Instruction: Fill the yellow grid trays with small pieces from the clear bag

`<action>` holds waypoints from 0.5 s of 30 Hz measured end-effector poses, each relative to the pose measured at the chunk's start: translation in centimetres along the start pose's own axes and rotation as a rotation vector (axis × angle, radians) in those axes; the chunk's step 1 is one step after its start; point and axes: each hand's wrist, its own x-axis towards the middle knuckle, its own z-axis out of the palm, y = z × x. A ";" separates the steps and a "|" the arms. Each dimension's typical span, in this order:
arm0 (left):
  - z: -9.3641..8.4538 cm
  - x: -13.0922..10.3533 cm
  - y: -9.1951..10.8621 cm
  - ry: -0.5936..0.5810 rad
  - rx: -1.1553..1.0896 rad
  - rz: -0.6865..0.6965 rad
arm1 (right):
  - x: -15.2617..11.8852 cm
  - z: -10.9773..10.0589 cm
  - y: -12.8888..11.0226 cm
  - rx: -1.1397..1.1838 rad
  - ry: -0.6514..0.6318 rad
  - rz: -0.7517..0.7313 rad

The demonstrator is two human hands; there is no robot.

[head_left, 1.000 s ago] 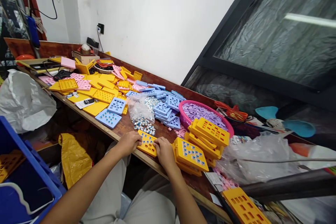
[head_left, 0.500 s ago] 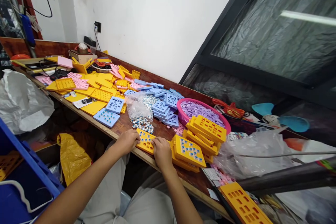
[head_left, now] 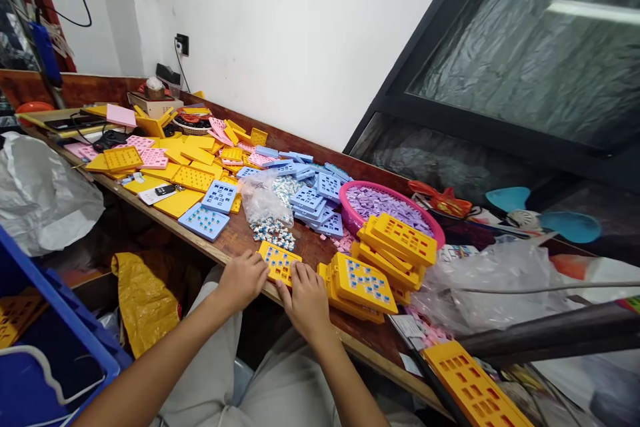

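A yellow slotted plastic panel (head_left: 278, 261) lies near the table's front edge, with small blue-and-white pieces seated in several of its slots. My left hand (head_left: 244, 280) grips its left edge, fingers bent over the side. At the right edge, my right hand (head_left: 307, 297) holds it with the fingers on top and the thumb at the front. Just beyond the panel is a loose heap of small blue-and-white pieces (head_left: 274, 233), beside a clear plastic bag (head_left: 266, 197). To the right of my right hand, a filled yellow panel (head_left: 364, 282) tops a stack.
Blue panels (head_left: 306, 199) and a pink basin (head_left: 350, 219) of purple pieces stand behind. More yellow panels (head_left: 404, 239) are piled on the right. Yellow and pink panels cover the left of the table (head_left: 240, 232). A blue crate (head_left: 55, 300) is at lower left.
My right hand has shifted slightly at the panel's right edge, its fingers now straighter and its thumb at the front. More of the panel shows. The view has moved a little.
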 end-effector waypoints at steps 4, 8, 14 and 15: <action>-0.8 3.3 -4.0 0.117 -0.122 -0.139 | 0.4 -0.5 0.2 0.026 -0.003 0.008; -0.1 5.7 -6.3 0.095 -0.178 -0.239 | 2.6 -1.3 1.4 0.139 -0.053 0.065; 0.9 6.0 -6.6 0.091 -0.232 -0.260 | 9.6 -1.0 1.6 0.220 -0.160 0.110; 0.9 5.9 -6.7 0.098 -0.245 -0.262 | 10.8 -0.8 1.4 0.187 -0.216 0.110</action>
